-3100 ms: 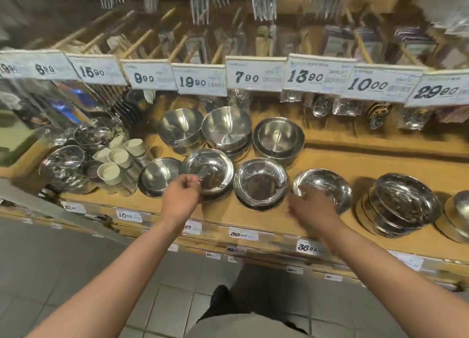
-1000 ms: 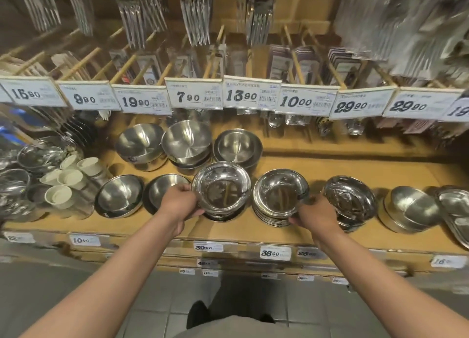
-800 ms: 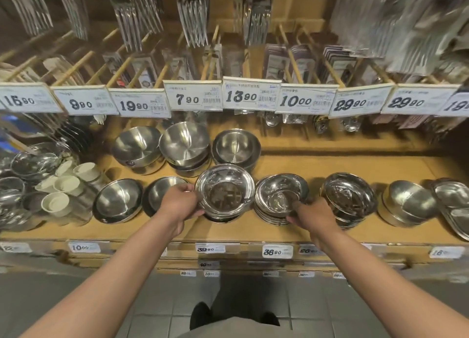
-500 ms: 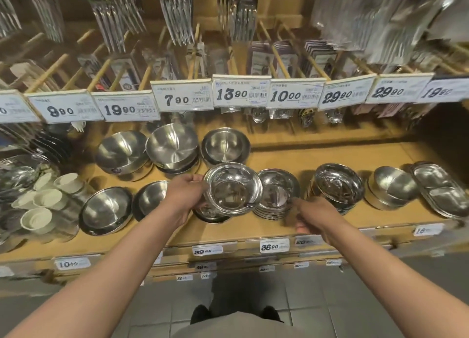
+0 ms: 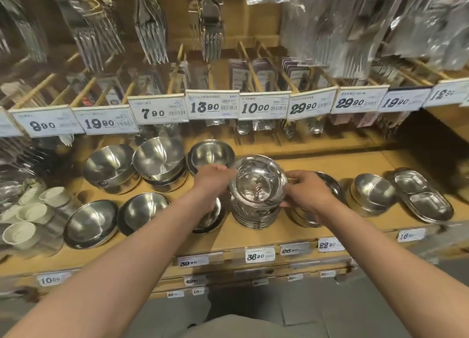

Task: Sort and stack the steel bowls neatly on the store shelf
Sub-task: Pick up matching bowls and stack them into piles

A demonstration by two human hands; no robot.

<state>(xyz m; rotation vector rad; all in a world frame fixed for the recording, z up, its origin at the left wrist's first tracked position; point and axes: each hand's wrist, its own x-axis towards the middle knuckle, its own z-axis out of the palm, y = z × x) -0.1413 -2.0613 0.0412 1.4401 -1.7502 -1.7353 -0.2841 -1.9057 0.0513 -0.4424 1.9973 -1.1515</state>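
Store shelf (image 5: 330,232), tan board, price tags along its front lip; grey tiled floor (image 5: 304,312) below.

Change since half a second ago: the shiny bowl (image 5: 258,182) that the left hand held alone above the shelf's front row is now over the stack of bowls (image 5: 256,213) to its right, and the right hand, then low at the shelf edge, has come up to the bowl's right rim.

Front row, left to right: white cups (image 5: 28,215); two wide matte bowls (image 5: 91,223) (image 5: 143,209); a dark shallow dish (image 5: 213,217), partly hidden by the left wrist; the stack; a further pile of bowls (image 5: 327,185) behind the right hand; a small deep bowl pile (image 5: 371,194); divided oval trays (image 5: 422,196).

Back row: three deep bowl piles (image 5: 109,166) (image 5: 158,158) (image 5: 210,154). Above: hanging price cards (image 5: 212,106), packaged forks (image 5: 152,25).

Left hand (image 5: 212,182): fingers curled on the bowl's left rim. Right hand (image 5: 308,190): fingertips pinching the right rim. Bowl sits upright between both hands, at the top of the stack; whether it rests fully nested cannot be told.
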